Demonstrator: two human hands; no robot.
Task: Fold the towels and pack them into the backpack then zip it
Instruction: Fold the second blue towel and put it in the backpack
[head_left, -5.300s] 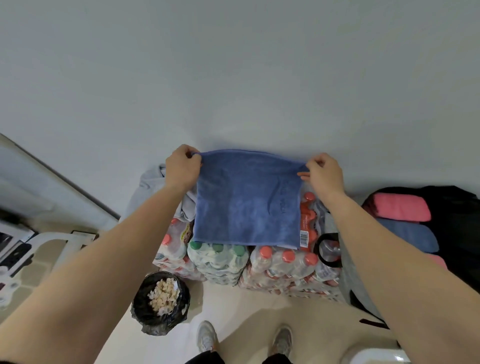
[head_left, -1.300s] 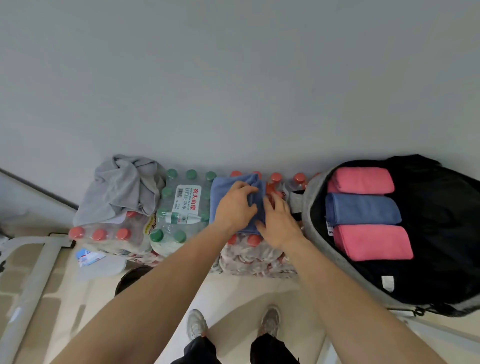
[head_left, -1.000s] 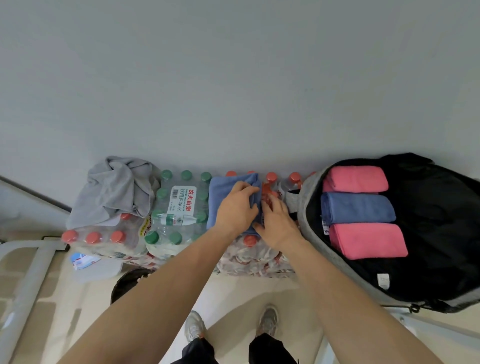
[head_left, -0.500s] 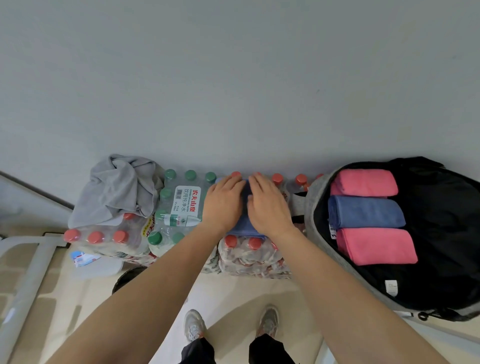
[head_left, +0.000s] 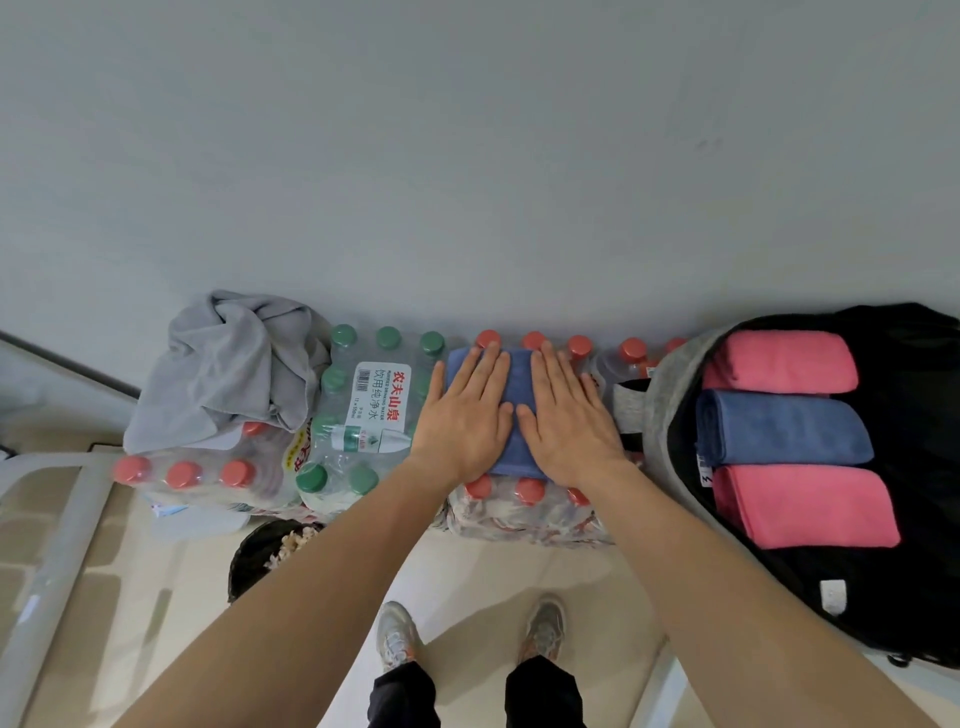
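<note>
My fingers (head_left: 488, 371) lie straight and close together, both hands flat and gripping nothing; the left hand (head_left: 465, 421) and the right hand (head_left: 569, 426) press side by side, thumbs almost touching, on the folded blue towel (head_left: 519, 382), which shows in the strip between them and at its far left corner.

That towel rests on a red-capped bottle pack (head_left: 524, 499) against the wall (head_left: 467, 182); just to its left stands a green-capped bottle pack (head_left: 374, 410) with a white label, and further left a second red-capped pack (head_left: 182, 475); three packs, as far as I can tell them apart. One crumpled grey towel (head_left: 228, 369) sits heaped on the far left, draped over that last pack and touching the green-capped one.

To my right the backpack (head_left: 670, 395) lies open, its grey rim just beside my right hand; inside lie three rolled towels in a row, touching one another: an upper pink towel (head_left: 779, 364), a packed blue towel (head_left: 779, 431) in the middle, a lower pink towel (head_left: 800, 504) nearest me. So five towels in all: two blue, two pink, one grey.

Below the packs a black bin (head_left: 254, 556) stands on the floor (head_left: 467, 582), partly hidden by my left forearm; my two shoes (head_left: 397, 634) show between my arms.
</note>
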